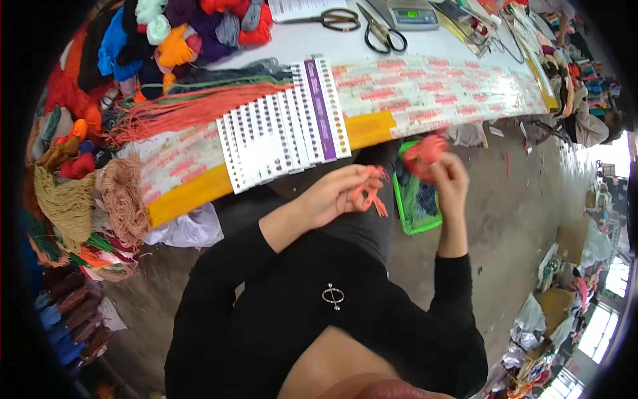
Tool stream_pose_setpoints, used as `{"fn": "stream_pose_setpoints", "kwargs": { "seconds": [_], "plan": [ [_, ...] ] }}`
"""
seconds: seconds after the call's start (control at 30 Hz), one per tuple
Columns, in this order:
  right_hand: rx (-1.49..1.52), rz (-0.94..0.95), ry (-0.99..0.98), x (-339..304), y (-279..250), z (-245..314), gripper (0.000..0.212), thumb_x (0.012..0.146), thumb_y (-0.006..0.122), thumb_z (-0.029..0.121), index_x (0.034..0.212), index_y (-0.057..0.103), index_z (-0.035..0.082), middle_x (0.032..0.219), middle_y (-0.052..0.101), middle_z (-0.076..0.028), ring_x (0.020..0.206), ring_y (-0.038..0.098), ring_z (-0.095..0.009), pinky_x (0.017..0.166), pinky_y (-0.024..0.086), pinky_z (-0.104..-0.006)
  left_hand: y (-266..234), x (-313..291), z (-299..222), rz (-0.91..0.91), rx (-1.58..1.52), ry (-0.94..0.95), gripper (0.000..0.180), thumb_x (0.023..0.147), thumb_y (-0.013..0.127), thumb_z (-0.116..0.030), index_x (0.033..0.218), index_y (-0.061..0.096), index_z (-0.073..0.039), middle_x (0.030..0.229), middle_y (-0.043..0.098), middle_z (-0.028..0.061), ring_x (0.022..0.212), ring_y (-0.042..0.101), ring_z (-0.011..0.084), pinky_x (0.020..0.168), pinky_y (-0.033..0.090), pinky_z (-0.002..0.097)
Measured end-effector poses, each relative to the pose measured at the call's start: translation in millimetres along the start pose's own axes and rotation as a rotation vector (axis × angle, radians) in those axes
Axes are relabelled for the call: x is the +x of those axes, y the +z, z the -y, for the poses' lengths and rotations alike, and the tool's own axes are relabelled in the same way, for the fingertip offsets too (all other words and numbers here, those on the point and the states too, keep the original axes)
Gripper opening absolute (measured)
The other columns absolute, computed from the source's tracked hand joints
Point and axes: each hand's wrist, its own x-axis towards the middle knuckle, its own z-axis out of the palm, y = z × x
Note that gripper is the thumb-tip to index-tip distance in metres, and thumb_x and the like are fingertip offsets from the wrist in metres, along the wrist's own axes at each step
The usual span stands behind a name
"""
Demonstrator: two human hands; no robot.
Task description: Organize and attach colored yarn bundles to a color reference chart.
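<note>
Coral yarn hangs from the left hand, pinched between curled fingers above the lap, a loop and some loose ends showing past the fingertips. The right hand, raised off to the right and well apart from the left, grips a coral bunch with its fingers closed in (motion blurs that bunch, and I cannot tell whether any strand joins it to the other). Just below the right hand sits a bright green basket, holding green and dark strands. Ahead stands the table, its cover patterned in pink and white, with a yellow strip along the near edge. Cards with rows of small dots lie fanned across that edge, and coral strands stretch leftward from them, beside green strands. Farther back are two pairs of scissors and a scale with a lit display. Skeins in many colours crowd the left side, near a white bag.
</note>
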Motion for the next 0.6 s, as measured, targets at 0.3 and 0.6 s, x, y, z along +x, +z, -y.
{"fn": "stream_pose_setpoints", "kwargs": {
  "seconds": [0.3,0.6],
  "plan": [
    [0.027,0.306,0.164,-74.6,68.9,20.0,0.011,0.080,0.063,0.002,0.089,0.057,0.000,0.078,0.057,-0.003,0.064,0.051,-0.008,0.055,0.039,-0.0198,-0.4,-3.5,19.6,-0.107,0.136,0.061,0.018,0.091,0.050,-0.015,0.103,0.052,-0.002,0.078,0.056,0.0011,0.059,0.051,0.0064,0.061,0.047,0.0211],
    [0.527,0.435,0.327,-70.7,72.7,25.4,0.043,0.082,0.062,0.005,0.121,0.043,0.000,0.097,0.058,-0.006,0.076,0.057,-0.009,0.065,0.048,-0.0225,13.9,-14.6,29.7,0.003,1.118,0.508,0.021,0.079,0.049,0.003,0.093,0.060,-0.007,0.094,0.052,0.0084,0.069,0.060,0.0195,0.060,0.049,0.0293]
  ]
}}
